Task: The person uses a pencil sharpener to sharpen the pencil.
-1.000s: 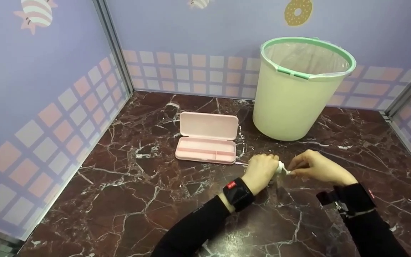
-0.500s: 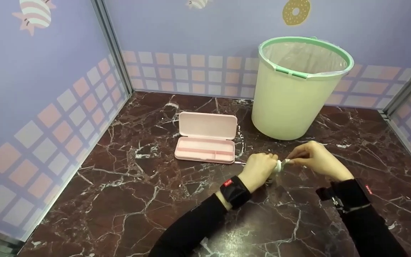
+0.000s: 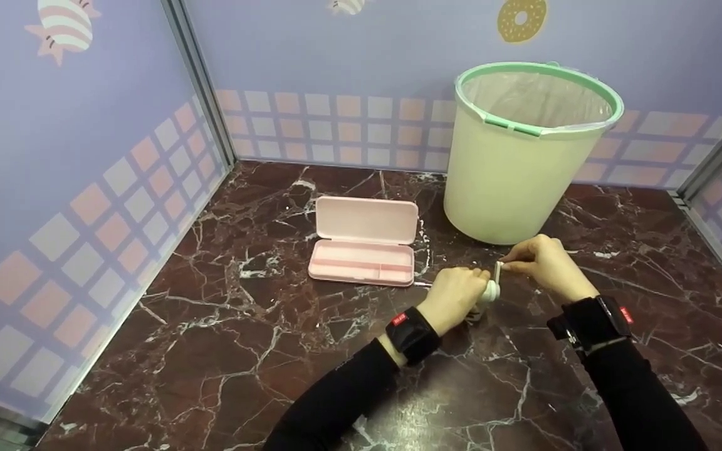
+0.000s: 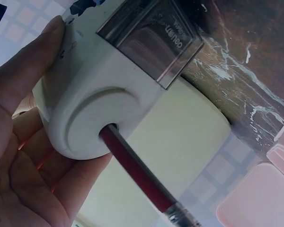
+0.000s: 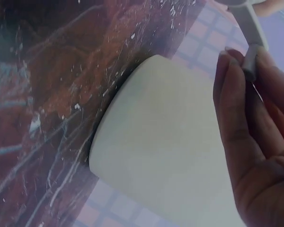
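Observation:
My left hand (image 3: 455,294) grips a white crank pencil sharpener (image 4: 94,85) that has a clear dark shavings drawer (image 4: 151,40). A red and dark striped pencil (image 4: 137,168) with a metal ferrule sticks out of the hole in its face, its other end hidden inside. With thumb and fingers, my right hand (image 3: 543,266) pinches the knob of the crank handle (image 5: 251,38), which points upward in the head view. To the left of the hands, a pink pencil case (image 3: 361,269) lies with its lid raised; its compartments look bare.
A pale green trash bin (image 3: 511,175) with a clear liner and a green rim stands behind the hands. White specks lie on the dark marbled table (image 3: 242,326) near the case. Patterned panels (image 3: 329,75) enclose the back and sides.
My right hand has swung the crank from low at the right to upright, moving up and leftward with it. The left hand stays nearly in place on the sharpener.

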Demonstrator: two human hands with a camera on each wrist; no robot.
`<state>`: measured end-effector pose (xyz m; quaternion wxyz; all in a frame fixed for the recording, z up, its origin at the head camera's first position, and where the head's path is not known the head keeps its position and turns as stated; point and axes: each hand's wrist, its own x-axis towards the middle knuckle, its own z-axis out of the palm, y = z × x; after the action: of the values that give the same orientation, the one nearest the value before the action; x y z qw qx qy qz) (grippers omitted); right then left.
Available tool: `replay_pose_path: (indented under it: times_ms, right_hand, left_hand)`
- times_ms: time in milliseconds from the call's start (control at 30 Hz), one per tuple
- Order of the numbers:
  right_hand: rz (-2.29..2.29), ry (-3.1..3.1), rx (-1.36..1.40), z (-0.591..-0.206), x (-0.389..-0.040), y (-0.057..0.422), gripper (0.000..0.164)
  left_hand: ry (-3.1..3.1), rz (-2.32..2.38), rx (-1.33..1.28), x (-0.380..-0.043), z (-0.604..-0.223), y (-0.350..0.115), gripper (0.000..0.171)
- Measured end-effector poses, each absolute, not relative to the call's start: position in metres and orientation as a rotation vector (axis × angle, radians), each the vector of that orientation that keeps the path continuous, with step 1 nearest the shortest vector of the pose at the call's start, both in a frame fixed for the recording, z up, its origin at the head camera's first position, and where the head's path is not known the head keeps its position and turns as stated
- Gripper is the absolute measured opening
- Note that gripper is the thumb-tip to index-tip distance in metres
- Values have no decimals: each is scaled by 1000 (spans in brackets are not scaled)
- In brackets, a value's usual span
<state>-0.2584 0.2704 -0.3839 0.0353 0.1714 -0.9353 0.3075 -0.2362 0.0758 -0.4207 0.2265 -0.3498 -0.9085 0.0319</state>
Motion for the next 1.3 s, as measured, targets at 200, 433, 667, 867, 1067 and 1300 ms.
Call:
replay_pose_path:
  times_ms: [200, 433, 667, 867, 1067, 1300]
  right_hand:
    - [936, -2886, 524, -389, -264, 269, 9]
    - [769, -2917, 665, -410, -276, 265, 5]
    - [711, -2984, 782, -421, -275, 263, 6]
    - [787, -3056, 768, -420, -273, 262, 6]
    - [833, -3095, 796, -424, -269, 262, 6]
    - [839, -3137, 808, -426, -262, 262, 3]
  left_hand:
    - [-2527, 103, -988, -237, -420, 76, 26]
    - [-2564, 118, -1022, -240, -420, 74, 49]
    - [-2580, 106, -1053, -241, -419, 73, 48]
    - [-2584, 104, -1065, -241, -420, 72, 47]
    - [-2578, 82, -1055, -239, -420, 72, 46]
    - [-2598, 88, -1009, -237, -420, 73, 48]
